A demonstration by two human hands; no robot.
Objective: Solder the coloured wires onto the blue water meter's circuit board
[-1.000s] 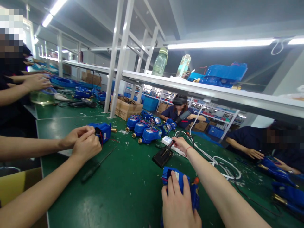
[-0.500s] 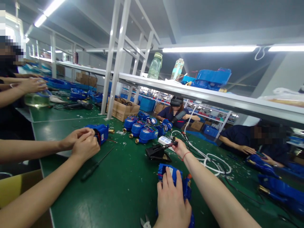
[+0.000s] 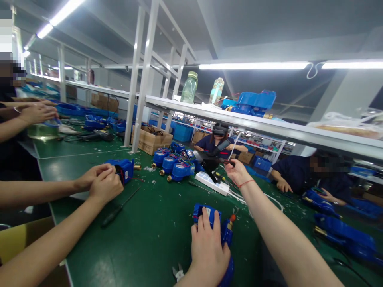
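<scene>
In the head view, the blue unit (image 3: 227,235) lies toward the near side of the green tabletop (image 3: 143,247), well in from its left edge, the near edge itself being out of sight. The left hand (image 3: 209,245) lies over its casing, fingers slightly spread; I cannot tell whether the thumb clamps or merely rests. With its brass fitting (image 3: 229,225), the unit should feel stiff and fairly heavy, its smooth casing perhaps slippery; the broad sides look the safest hold, clear of the red wires (image 3: 195,219) at the end, which seem the fragile part. Farther toward the tabletop's far edge, the right hand (image 3: 236,170) pinches one end of a black tool (image 3: 212,162) between thumb and fingers, above the white power strip (image 3: 212,183). The tool is blurred, so its form is unclear; it is probably rigid and light enough for one hand, though held at one end it may tip, and the handle end seems right to grasp. Small cutters (image 3: 178,273) lie near the left hand. Nearer the tabletop's left edge, a co-worker's hands (image 3: 104,179) meet beside another blue housing (image 3: 127,169).
</scene>
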